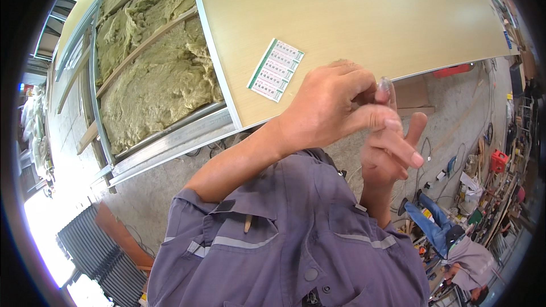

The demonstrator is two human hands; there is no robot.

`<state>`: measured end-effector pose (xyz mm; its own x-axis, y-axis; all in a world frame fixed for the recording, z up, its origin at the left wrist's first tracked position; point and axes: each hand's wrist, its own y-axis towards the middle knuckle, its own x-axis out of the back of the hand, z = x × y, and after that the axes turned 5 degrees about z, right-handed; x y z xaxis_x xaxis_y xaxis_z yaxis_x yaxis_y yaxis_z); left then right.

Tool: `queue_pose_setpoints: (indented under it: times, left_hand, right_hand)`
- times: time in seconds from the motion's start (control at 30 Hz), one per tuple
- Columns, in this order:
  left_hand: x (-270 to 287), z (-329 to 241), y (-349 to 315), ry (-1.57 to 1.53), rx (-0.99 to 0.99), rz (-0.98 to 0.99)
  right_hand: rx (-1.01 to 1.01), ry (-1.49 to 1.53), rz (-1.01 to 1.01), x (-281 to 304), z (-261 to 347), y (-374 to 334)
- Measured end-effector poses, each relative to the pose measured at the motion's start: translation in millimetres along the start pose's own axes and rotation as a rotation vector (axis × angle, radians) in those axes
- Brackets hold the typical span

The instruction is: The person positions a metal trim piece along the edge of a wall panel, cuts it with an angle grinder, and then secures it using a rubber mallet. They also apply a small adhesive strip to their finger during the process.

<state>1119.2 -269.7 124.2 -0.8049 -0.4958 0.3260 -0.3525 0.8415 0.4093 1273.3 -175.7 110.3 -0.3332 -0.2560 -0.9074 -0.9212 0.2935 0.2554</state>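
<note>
My left hand is raised above the front edge of the pale panel, its fingers curled and thumb stretched across. It closes around a finger of my right hand. That finger points up, and a shiny, whitish, translucent covering shows at its tip; what it is cannot be made out. The other fingers of my right hand are apart and partly bent, with nothing seen in them. To the left of my hands, a sheet of joined white packets with a green edge, like wrapped adhesive plasters, lies flat on the panel.
The pale panel spans the top. Left of it, a metal frame holds yellowish mineral wool between strips. At the lower right, a person in blue trousers is near cables, a red case and clutter. Dark corrugated pieces stand lower left.
</note>
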Motion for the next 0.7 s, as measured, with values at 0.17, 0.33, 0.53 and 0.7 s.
queue_pose_setpoints:
  times: [0.17, 0.33, 0.53, 0.7]
  left_hand:
    - [4, 0, 4, 0.098, -0.150, 0.034]
    - [4, 11, 7, 0.052, -0.232, 0.103]
    - [1, 12, 3, -0.032, -0.206, 0.110]
    - [2, 5, 2, -0.057, -0.130, 0.149]
  right_hand:
    - [-0.015, 0.019, 0.015, 5, 7, -10]
    - [0.004, 0.017, 0.024, 2, 8, -14]
    - [0.042, 0.002, 0.012, -6, 9, -12]
    - [0.065, -0.020, -0.011, -7, 4, -12]
